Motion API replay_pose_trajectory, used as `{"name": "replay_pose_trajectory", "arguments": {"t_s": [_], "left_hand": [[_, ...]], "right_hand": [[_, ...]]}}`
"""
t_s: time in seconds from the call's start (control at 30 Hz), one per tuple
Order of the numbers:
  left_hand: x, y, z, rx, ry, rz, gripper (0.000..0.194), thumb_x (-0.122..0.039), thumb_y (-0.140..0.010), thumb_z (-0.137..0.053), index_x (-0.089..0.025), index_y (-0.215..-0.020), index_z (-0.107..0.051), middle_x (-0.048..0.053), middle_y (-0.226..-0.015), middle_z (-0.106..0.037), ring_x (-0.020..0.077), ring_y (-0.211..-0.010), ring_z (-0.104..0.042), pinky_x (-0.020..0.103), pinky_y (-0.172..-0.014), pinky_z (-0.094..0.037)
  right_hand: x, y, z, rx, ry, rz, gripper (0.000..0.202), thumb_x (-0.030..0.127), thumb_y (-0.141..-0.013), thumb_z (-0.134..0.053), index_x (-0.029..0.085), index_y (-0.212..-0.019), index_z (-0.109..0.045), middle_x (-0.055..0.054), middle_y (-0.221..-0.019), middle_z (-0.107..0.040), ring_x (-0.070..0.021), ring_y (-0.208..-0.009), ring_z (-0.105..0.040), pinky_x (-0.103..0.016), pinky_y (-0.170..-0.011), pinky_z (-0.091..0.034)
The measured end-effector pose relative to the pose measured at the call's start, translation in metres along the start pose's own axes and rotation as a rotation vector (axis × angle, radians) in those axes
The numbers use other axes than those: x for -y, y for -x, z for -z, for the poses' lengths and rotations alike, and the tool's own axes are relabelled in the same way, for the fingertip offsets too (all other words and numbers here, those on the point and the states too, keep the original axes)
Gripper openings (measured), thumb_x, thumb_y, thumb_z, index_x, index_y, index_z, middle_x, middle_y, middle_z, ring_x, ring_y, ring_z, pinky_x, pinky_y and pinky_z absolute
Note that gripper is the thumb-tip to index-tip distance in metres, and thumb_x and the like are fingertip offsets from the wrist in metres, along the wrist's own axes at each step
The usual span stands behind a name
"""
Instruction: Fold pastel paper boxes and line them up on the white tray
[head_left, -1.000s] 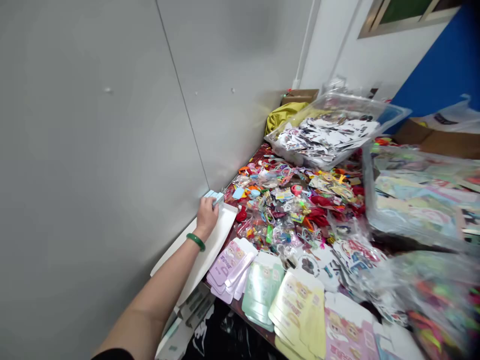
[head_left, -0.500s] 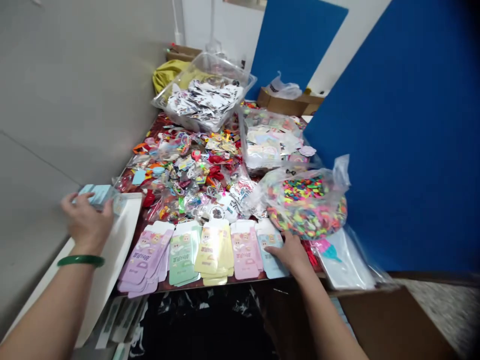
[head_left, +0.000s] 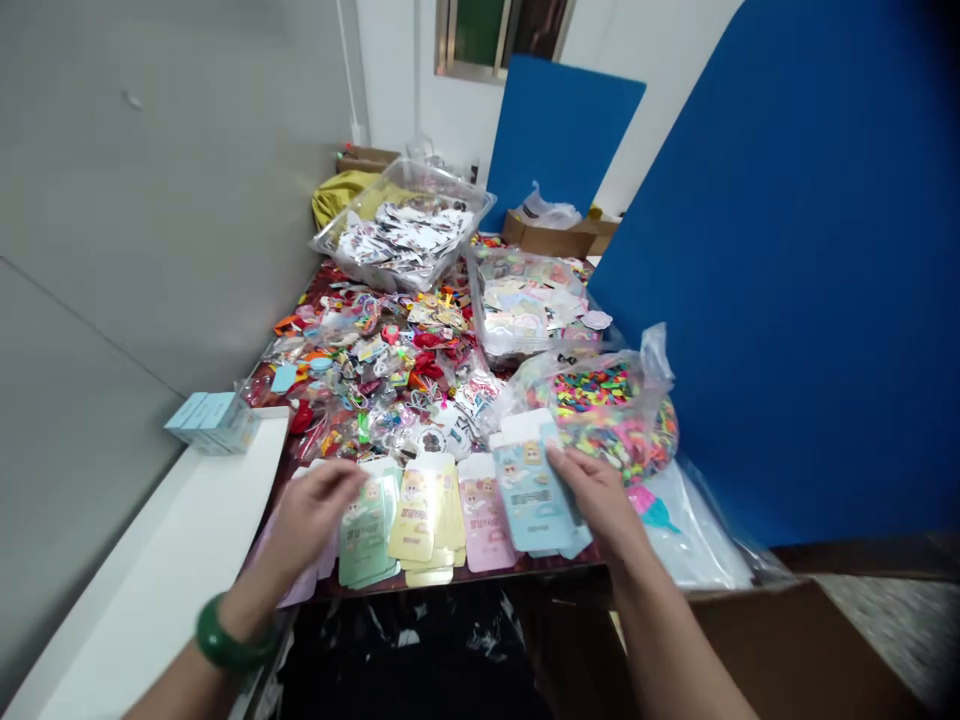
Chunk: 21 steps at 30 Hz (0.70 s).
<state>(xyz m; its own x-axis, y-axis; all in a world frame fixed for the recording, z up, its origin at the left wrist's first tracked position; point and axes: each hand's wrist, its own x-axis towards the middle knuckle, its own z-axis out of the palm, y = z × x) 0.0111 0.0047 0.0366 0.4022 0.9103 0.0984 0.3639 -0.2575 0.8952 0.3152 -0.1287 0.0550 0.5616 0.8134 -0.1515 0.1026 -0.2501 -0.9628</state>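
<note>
My right hand grips the light blue flat-folded box by its right edge, thumb on the front, raised a little off the table. My left hand, with a green bangle on its wrist, hovers over the purple flat boxes and near the green ones; its fingers are loosely bent, slightly blurred, with nothing seen in them. Between the hands lie overlapping yellow flat boxes and pink flat boxes. Folded-up blue boxes stand in a row at the left.
Small bagged trinkets cover the table. Behind them stand clear bins of white cutouts and cards. A bag of colourful pieces lies at right. A grey wall and blue panel bound the sides; a cardboard box sits below.
My left hand has left the blue boxes at the left and moved right, over the purple flat boxes. My right hand has picked up the light blue flat box. The view has tilted up.
</note>
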Motion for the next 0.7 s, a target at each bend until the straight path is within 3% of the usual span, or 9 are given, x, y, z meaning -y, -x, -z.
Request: {"name": "replay_pose_trajectory", "arguments": {"t_s": [0.1, 0.17, 0.23, 0.33, 0.4, 0.47, 0.57, 0.7], "left_hand": [[-0.016, 0.010, -0.039, 0.484, 0.483, 0.134, 0.044, -0.039, -0.071, -0.070, -0.017, -0.107, -0.062, 0.010, -0.101, -0.068, 0.0239, -0.092, -0.064, 0.036, -0.080, -0.051], [-0.019, 0.017, -0.050, 0.668, 0.798, 0.234, 0.058, -0.043, -0.067, -0.072, -0.014, -0.115, -0.058, 0.014, -0.106, -0.067, 0.0293, -0.099, -0.063, 0.041, -0.084, -0.050], [-0.017, 0.026, -0.053, 0.765, 1.024, 0.316, 0.067, -0.045, -0.062, -0.073, -0.012, -0.117, -0.057, 0.016, -0.107, -0.067, 0.0342, -0.102, -0.062, 0.046, -0.085, -0.048], [-0.010, 0.040, -0.051, 0.807, 1.159, 0.359, 0.069, -0.040, -0.056, -0.075, -0.010, -0.116, -0.058, 0.017, -0.107, -0.067, 0.0366, -0.103, -0.061, 0.046, -0.086, -0.048], [-0.008, 0.050, -0.051, 0.770, 1.160, 0.369, 0.067, -0.035, -0.055, -0.075, -0.011, -0.115, -0.059, 0.016, -0.105, -0.068, 0.0353, -0.099, -0.063, 0.043, -0.083, -0.049], [-0.010, 0.058, -0.052, 0.721, 1.139, 0.374, 0.069, -0.032, -0.053, -0.076, -0.012, -0.117, -0.058, 0.015, -0.103, -0.069, 0.0340, -0.095, -0.065, 0.040, -0.079, -0.051], [-0.018, 0.066, -0.054, 0.652, 1.122, 0.363, 0.075, -0.032, -0.051, -0.078, -0.014, -0.120, -0.056, 0.013, -0.099, -0.070, 0.0314, -0.087, -0.067, 0.036, -0.073, -0.052], [-0.030, 0.072, -0.054, 0.544, 1.074, 0.331, 0.066, -0.029, -0.053, -0.080, -0.015, -0.114, -0.061, 0.010, -0.090, -0.071, 0.0247, -0.076, -0.068, 0.031, -0.067, -0.053]], "right_hand": [[0.010, 0.018, -0.054, 0.218, -0.288, 0.062, 0.036, 0.050, -0.079, -0.059, 0.019, -0.088, -0.072, -0.007, -0.099, -0.068, -0.0221, -0.091, -0.062, -0.035, -0.082, -0.049], [0.012, 0.030, -0.084, 0.369, -0.374, 0.113, 0.035, 0.050, -0.082, -0.057, 0.020, -0.085, -0.072, -0.006, -0.103, -0.066, -0.0211, -0.096, -0.060, -0.034, -0.085, -0.048], [0.011, 0.042, -0.102, 0.457, -0.415, 0.141, 0.034, 0.049, -0.083, -0.056, 0.019, -0.082, -0.072, -0.005, -0.103, -0.064, -0.0188, -0.091, -0.060, -0.030, -0.079, -0.049], [0.005, 0.053, -0.106, 0.516, -0.453, 0.088, 0.034, 0.050, -0.081, -0.058, 0.018, -0.080, -0.071, -0.004, -0.088, -0.064, -0.0102, -0.059, -0.054, -0.022, -0.051, -0.044], [0.002, 0.057, -0.104, 0.558, -0.464, 0.038, 0.032, 0.048, -0.079, -0.061, 0.019, -0.087, -0.070, 0.000, -0.074, -0.062, -0.0068, -0.046, -0.045, -0.020, -0.041, -0.037], [0.003, 0.061, -0.102, 0.581, -0.501, 0.054, 0.031, 0.044, -0.077, -0.064, 0.021, -0.096, -0.068, 0.001, -0.073, -0.063, -0.0098, -0.052, -0.053, -0.022, -0.049, -0.043], [0.008, 0.067, -0.105, 0.517, -0.593, 0.162, 0.041, 0.037, -0.073, -0.070, 0.024, -0.111, -0.063, -0.002, -0.089, -0.067, -0.0187, -0.082, -0.063, -0.032, -0.075, -0.050], [0.012, 0.074, -0.109, 0.400, -0.597, 0.259, 0.053, 0.032, -0.072, -0.070, 0.026, -0.123, -0.055, -0.002, -0.091, -0.068, -0.0202, -0.087, -0.063, -0.035, -0.079, -0.050]]}}
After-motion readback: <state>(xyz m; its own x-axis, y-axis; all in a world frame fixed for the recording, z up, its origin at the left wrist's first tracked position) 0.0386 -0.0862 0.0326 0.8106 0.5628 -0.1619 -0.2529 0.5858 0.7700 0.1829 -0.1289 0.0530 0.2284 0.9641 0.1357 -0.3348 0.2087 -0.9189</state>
